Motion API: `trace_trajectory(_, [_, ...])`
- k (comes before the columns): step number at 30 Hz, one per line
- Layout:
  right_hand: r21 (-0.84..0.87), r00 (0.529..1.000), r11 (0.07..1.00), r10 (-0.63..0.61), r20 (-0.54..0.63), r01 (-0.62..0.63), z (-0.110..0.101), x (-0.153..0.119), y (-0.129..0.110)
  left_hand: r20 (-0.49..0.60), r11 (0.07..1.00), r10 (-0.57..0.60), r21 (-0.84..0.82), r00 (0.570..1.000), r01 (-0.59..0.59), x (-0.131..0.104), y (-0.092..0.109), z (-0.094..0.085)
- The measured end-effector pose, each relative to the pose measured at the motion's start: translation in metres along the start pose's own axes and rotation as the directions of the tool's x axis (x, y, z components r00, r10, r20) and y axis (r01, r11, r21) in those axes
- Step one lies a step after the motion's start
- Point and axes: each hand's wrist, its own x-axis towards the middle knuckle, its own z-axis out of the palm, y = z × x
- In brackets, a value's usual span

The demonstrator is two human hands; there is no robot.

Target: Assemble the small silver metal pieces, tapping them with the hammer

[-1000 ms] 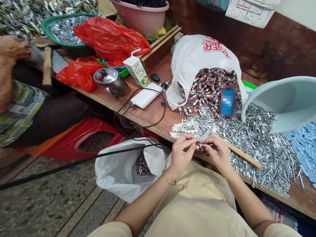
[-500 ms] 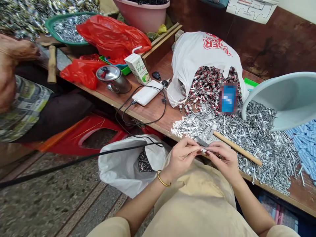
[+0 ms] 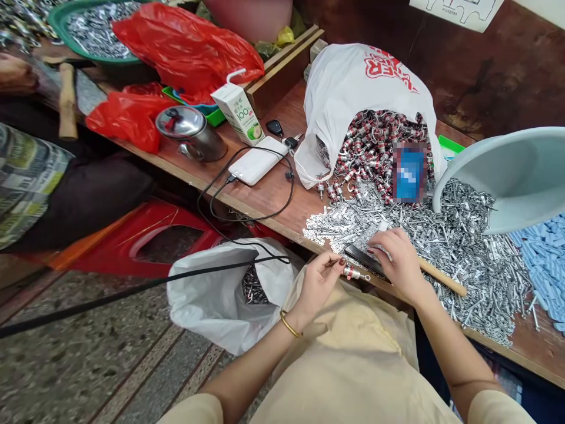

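My left hand (image 3: 321,277) pinches a small metal and red fitting (image 3: 354,272) with a ring at its right end, above my lap at the table's front edge. My right hand (image 3: 395,259) is over the edge of the pile of small metal parts (image 3: 481,277), fingers curled beside a dark flat bar (image 3: 365,259); whether anything is between them I cannot make out. A hammer with a wooden handle (image 3: 441,278) lies on the pile, its handle passing behind my right hand. Similar red and silver fittings (image 3: 368,144) fill a white plastic bag (image 3: 331,82) behind.
Right of the bag lies a tipped pale bucket (image 3: 521,176), with blue pieces (image 3: 545,265) nearby. A power bank (image 3: 258,162), cable, juice carton (image 3: 238,112) and metal cup (image 3: 194,135) stand left. Below hangs an open white sack (image 3: 212,294). Another person's hand (image 3: 15,73) is far left.
My hands have parted. My right hand has moved up and toward the parts pile, while my left hand keeps the fitting, now more visible. The view has shifted slightly.
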Motion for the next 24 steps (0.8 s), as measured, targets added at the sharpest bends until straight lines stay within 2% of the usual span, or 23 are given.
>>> trace_trajectory(2, [-0.234, 0.988, 0.97, -0.031, 0.154, 0.067, -0.003, 0.019, 0.002, -0.006, 0.999, -0.037, -0.033, 0.999, 0.036, 0.007, 0.0, -0.003])
trace_trajectory(4, [-0.381, 0.951, 0.914, -0.014, 0.309, 0.138, 0.0, 0.033, 0.003, -0.007, 0.997, -0.055, -0.054, 0.998, 0.054, 0.012, -0.001, -0.005])
trace_trajectory(6, [-0.439, 0.915, 0.88, 0.016, 0.403, 0.179, 0.003, 0.042, 0.004, -0.009, 0.995, -0.068, -0.072, 0.998, 0.067, 0.014, -0.004, -0.008])
trace_trajectory(9, [-0.473, 0.886, 0.864, 0.075, 0.457, 0.171, 0.005, 0.047, 0.001, -0.006, 0.988, -0.1, -0.116, 0.995, 0.098, 0.015, -0.006, -0.011])
trace_trajectory(14, [-0.58, 0.868, 0.799, 0.167, 0.467, 0.159, 0.006, 0.04, -0.015, 0.002, 0.973, -0.164, -0.165, 0.986, 0.162, 0.016, -0.005, -0.012])
trace_trajectory(18, [-0.615, 0.906, 0.773, 0.138, 0.4, 0.154, 0.015, 0.027, -0.018, 0.012, 0.965, -0.188, -0.185, 0.982, 0.187, 0.02, -0.006, -0.011])
trace_trajectory(21, [-0.513, 0.944, 0.849, 0.059, 0.325, 0.124, 0.019, 0.016, -0.007, 0.021, 0.964, -0.189, -0.186, 0.982, 0.189, 0.025, -0.011, -0.011])
trace_trajectory(24, [-0.236, 0.982, 0.971, 0.017, 0.188, 0.028, 0.018, 0.006, 0.005, 0.074, 0.971, -0.184, -0.143, 0.98, 0.193, 0.036, -0.015, -0.015])
